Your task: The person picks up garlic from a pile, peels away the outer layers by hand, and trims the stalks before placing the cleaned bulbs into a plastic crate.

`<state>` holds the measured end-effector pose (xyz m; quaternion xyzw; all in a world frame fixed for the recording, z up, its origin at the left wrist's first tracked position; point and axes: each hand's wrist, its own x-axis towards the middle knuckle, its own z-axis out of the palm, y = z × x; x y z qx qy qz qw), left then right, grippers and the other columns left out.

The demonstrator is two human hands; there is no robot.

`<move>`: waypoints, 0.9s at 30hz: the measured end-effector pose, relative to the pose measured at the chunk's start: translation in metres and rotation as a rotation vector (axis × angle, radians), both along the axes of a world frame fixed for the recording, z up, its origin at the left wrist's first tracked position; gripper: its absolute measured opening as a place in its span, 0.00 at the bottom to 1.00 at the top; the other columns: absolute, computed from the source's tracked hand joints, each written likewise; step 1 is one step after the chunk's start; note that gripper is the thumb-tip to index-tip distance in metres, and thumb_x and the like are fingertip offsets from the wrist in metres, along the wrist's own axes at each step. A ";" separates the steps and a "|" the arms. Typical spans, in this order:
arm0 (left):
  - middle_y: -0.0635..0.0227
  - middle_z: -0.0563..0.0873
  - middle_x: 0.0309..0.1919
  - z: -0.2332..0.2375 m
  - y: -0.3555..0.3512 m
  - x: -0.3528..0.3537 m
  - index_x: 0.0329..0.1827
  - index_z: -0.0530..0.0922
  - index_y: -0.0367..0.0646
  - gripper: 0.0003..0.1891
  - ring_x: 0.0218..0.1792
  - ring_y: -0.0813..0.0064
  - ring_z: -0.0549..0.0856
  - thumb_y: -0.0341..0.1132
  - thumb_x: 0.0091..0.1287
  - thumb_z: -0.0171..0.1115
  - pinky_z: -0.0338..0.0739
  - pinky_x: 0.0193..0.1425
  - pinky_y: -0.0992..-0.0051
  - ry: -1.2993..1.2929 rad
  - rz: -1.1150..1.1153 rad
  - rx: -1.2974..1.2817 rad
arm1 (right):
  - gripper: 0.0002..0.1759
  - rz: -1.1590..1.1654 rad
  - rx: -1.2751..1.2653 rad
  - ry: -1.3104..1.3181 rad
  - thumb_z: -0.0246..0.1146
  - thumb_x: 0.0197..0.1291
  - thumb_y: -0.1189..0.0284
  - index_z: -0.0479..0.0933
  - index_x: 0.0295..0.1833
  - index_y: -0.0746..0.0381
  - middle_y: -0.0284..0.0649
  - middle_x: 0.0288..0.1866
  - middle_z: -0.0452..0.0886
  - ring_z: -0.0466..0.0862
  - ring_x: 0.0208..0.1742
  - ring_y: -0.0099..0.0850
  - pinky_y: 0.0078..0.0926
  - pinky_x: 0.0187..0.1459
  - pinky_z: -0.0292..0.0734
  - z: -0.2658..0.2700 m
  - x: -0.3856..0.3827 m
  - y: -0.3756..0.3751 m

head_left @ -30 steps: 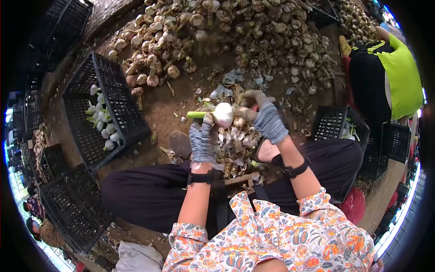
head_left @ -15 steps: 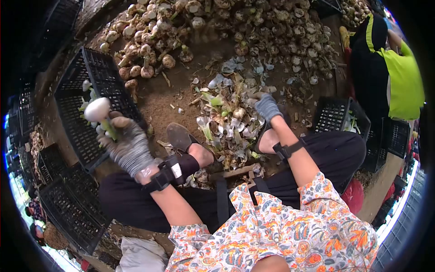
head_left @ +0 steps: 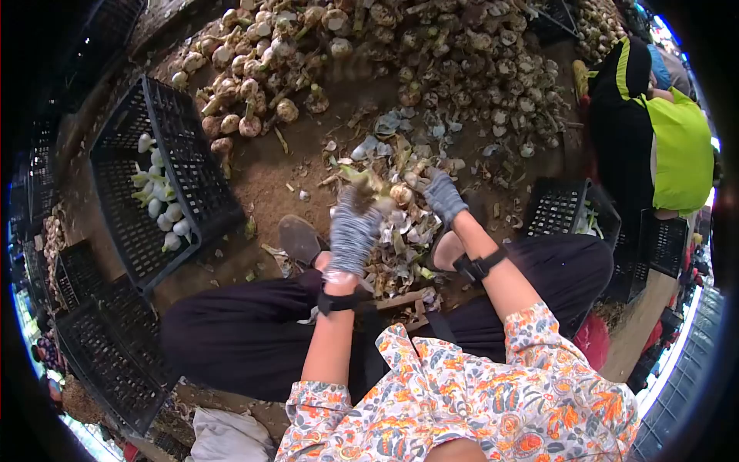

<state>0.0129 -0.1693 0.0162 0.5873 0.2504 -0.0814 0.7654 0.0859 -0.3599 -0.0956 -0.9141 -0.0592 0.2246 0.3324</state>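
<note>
My left hand [head_left: 356, 227], in a grey-striped glove, is over the left side of the pile of peelings [head_left: 404, 231]. Its fingers are blurred by motion, so their hold cannot be made out. On the right, my gloved right hand [head_left: 444, 197] has its fingers closed beside a brownish garlic bulb [head_left: 400, 193]; what they grip is too small to tell. Peeled white bulbs with green stems [head_left: 156, 206] lie in the black crate [head_left: 194, 165] at the left.
A large heap of unpeeled garlic [head_left: 477, 58] spans the back. Another black crate [head_left: 554, 203] stands at the right, near a person in black and bright yellow-green [head_left: 677, 150]. Stacked crates [head_left: 115, 346] are at the lower left. My shoe [head_left: 299, 237] is near the peelings.
My left hand has moved right from the left crate to the peelings, and the white bulb has left it. My right hand has shifted slightly left and down.
</note>
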 end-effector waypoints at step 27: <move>0.62 0.74 0.53 0.033 -0.025 -0.017 0.61 0.65 0.34 0.28 0.53 0.73 0.73 0.36 0.60 0.62 0.66 0.59 0.75 -0.270 -0.030 -0.229 | 0.19 0.189 0.312 -0.203 0.61 0.46 0.73 0.75 0.47 0.64 0.47 0.39 0.78 0.76 0.40 0.43 0.35 0.43 0.71 0.127 -0.023 0.002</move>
